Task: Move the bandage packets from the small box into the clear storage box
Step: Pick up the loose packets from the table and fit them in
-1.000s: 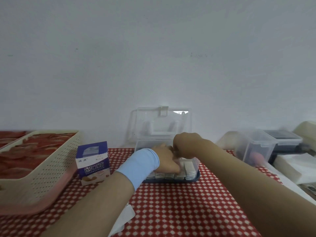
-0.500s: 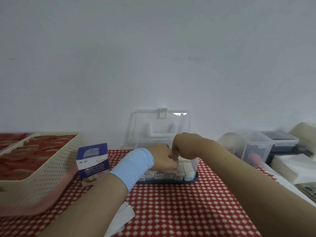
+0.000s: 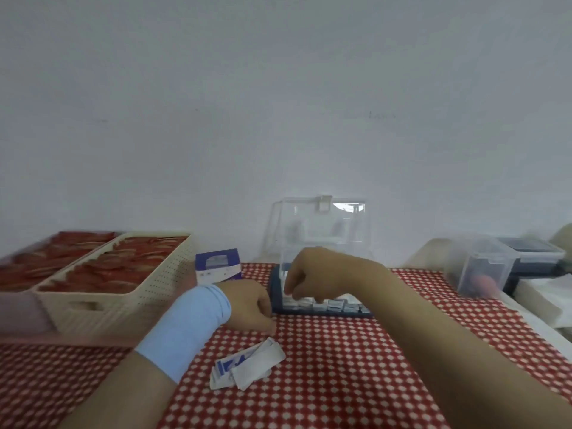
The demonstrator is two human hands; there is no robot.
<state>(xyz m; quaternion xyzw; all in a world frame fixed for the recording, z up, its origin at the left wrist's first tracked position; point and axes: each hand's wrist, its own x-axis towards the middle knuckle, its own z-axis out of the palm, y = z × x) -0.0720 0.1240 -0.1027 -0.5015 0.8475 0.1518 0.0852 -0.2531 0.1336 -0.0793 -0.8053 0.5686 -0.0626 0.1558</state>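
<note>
The right hand (image 3: 312, 274) hangs over the clear storage box (image 3: 275, 286), its fingers curled down onto the row of bandage packets (image 3: 328, 303) already stood on edge inside. Whether a packet is pinched cannot be told. The left hand (image 3: 250, 305) is set on the tabletop (image 3: 340, 382) just left of the box, apart from the right hand. Its fingers are curled, and whether anything is held there cannot be told either. The small box (image 3: 218, 266) stands just beyond the left hand, and two loose packets (image 3: 247, 363) lie just on the near side of it.

The step appears to be the seating of packets in the row. It is best done with the packets kept upright and pressed snugly against their neighbours, so that room is left at the end of the row. The loose packets should probably be gathered next by the left hand and passed across. The raised lid (image 3: 318, 224) beyond the right hand should be left untouched.

Compared with half a second ago, the hands are no longer joined over the storage box. The left hand has been drawn back to the tabletop, and the loose packets, formerly half hidden under the forearm, are now plainly exposed.
</note>
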